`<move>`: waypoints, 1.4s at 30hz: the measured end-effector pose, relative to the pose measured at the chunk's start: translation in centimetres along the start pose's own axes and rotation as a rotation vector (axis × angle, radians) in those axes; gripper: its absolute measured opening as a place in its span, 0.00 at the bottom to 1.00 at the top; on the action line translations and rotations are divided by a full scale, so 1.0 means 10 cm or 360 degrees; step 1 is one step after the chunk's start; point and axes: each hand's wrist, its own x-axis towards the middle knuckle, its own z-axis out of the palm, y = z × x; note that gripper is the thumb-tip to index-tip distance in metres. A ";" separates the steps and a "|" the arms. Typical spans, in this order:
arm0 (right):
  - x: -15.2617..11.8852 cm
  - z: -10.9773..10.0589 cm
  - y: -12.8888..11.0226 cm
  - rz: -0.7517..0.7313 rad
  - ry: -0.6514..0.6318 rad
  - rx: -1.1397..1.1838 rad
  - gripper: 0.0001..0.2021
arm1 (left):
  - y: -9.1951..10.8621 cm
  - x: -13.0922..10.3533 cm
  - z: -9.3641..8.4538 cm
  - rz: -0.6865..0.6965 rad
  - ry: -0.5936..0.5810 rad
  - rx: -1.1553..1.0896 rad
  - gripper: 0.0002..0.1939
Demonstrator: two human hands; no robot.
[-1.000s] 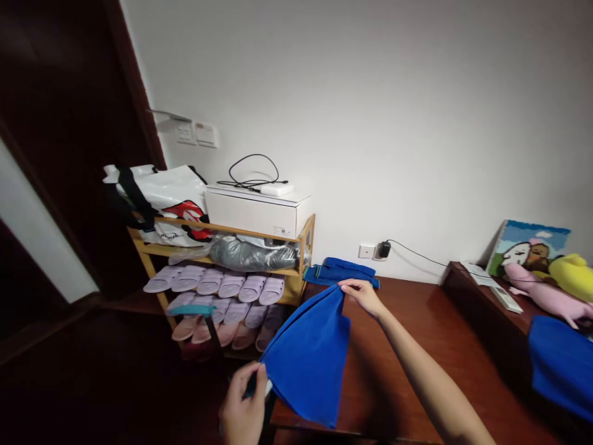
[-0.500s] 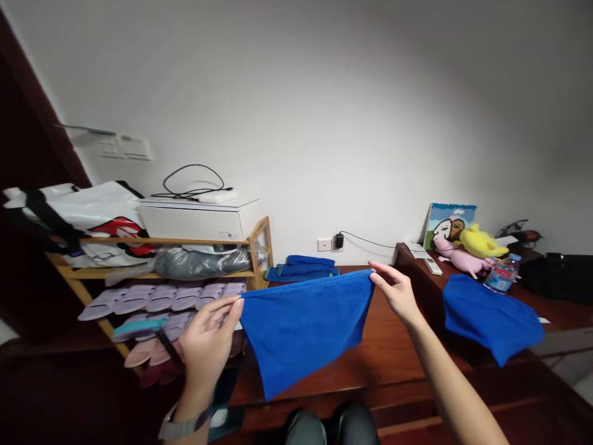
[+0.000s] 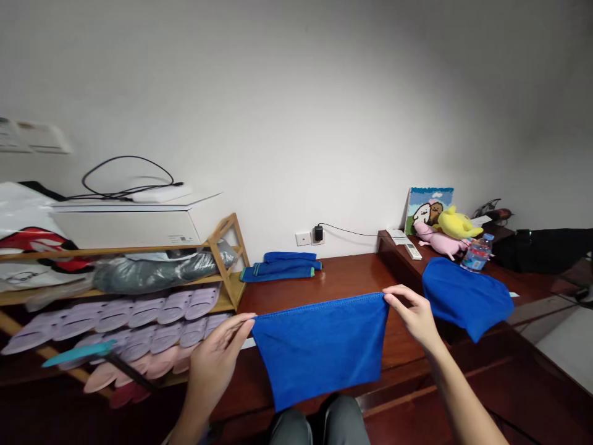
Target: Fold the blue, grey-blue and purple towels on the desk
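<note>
A blue cloth [image 3: 324, 346] hangs stretched between my two hands, its stitched top edge nearly straight. My left hand [image 3: 222, 352] pinches the upper left corner between thumb and fingers. At the upper right corner, my right hand [image 3: 412, 312] pinches the same edge. The cloth hangs above the front of a reddish-brown wooden surface [image 3: 352, 272], close to the knees. Behind it, folded blue cloths [image 3: 282, 267] lie near the wall. Another blue cloth [image 3: 467, 296] drapes over the edge of the raised surface on the right.
At left stands a wooden rack [image 3: 234, 247] with slippers and a white box [image 3: 125, 228]. The raised surface holds a plastic bottle [image 3: 477, 253], plush toys [image 3: 456, 224], a remote [image 3: 412, 250] and a picture [image 3: 428, 204]. A charger [image 3: 318, 233] is plugged into the wall.
The view has turned right, so the rack and box sit farther left. Both hands and the held cloth appear slightly lower and farther right, and the cloth's lower edge hangs more level.
</note>
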 end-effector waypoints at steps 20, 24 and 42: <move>0.29 0.62 1.53 0.0421 0.0146 -0.0108 0.19 | -1.36 0.77 0.83 -0.0221 -0.0170 0.0171 0.24; 0.31 1.13 2.59 0.0730 -0.0062 -0.0413 0.21 | -2.41 0.96 1.27 -0.0301 -0.0334 0.0435 0.16; 0.28 1.70 3.82 0.0831 -0.0298 -0.1140 0.14 | -3.82 1.24 1.89 0.0023 -0.0312 0.0734 0.20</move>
